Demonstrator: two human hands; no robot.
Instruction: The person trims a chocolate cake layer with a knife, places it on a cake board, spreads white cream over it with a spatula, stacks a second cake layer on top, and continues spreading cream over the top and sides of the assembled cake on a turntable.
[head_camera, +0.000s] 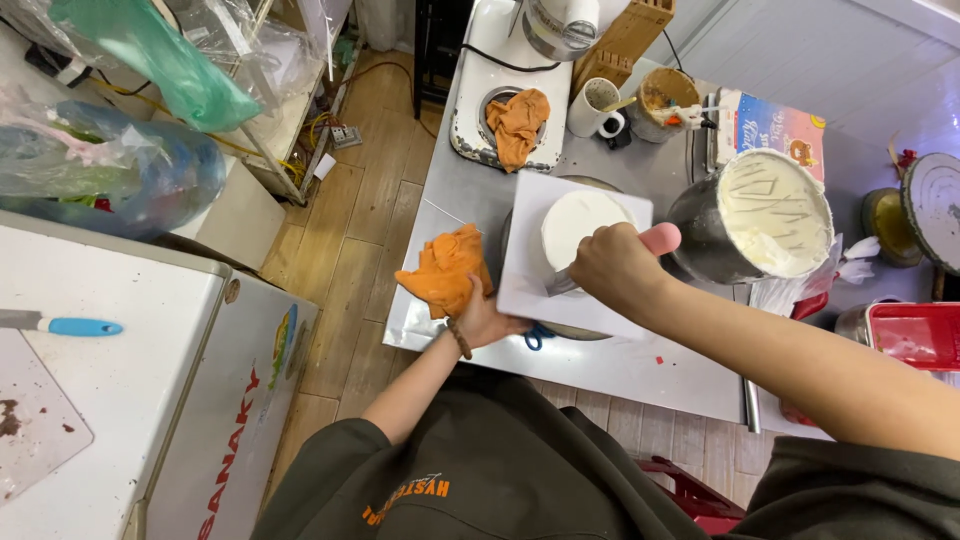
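Head view: a pink-handled spatula is gripped in the closed right hand against the white cake on its white square board, whose near edge is held by the left hand beside an orange cloth.

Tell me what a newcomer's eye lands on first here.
The round white cake on its white square board, mid-table, with the right hand pressing a metal scraper to its side. The left hand steadies the board's near edge beside an orange cloth. At right, a metal bowl of white cream.
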